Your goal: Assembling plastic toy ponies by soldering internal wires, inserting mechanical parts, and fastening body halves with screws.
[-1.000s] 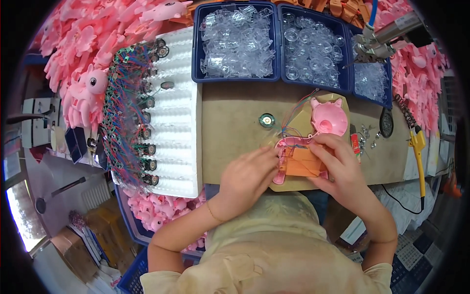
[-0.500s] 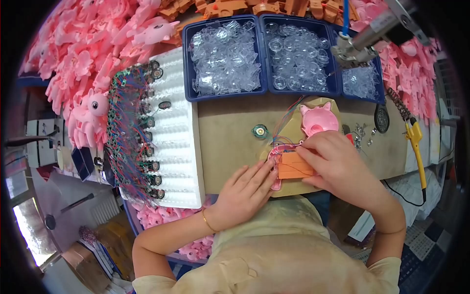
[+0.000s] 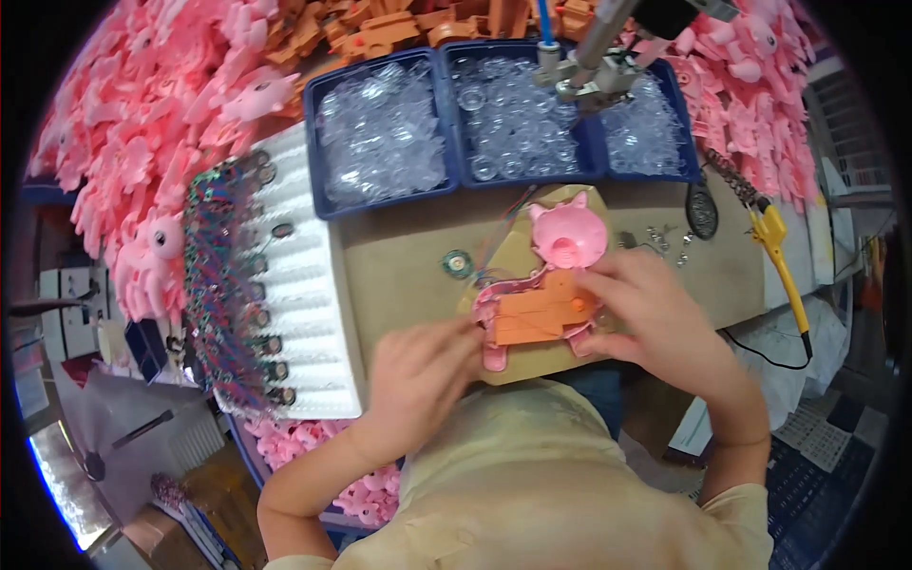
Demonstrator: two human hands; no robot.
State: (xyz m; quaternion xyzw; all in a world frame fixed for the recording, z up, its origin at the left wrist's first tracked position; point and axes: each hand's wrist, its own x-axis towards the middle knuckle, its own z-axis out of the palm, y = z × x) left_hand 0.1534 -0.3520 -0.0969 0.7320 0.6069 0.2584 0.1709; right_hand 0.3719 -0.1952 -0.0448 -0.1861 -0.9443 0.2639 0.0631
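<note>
A pink animal-shaped toy shell half lies hollow side up on a tan pad, its round head away from me. In its body sits an orange plastic box with a round knob at its right end and thin wires across it. My right hand has thumb and forefinger around the box's right end, by the shell's leg. My left hand is at the shell's left edge, fingers bent and smeared by motion. Wires run from the shell toward a small round speaker-like part lying to its left.
Blue bins of clear plastic parts stand at the back, below a metal tool head. To the left is a white foam tray with wired round parts. Pink shells are heaped left; a yellow-handled soldering iron hangs right.
My left hand has drawn back left from the box, baring more of the box and shell. My right fingers have shifted to the box's right end. The whole view has swung a little.
</note>
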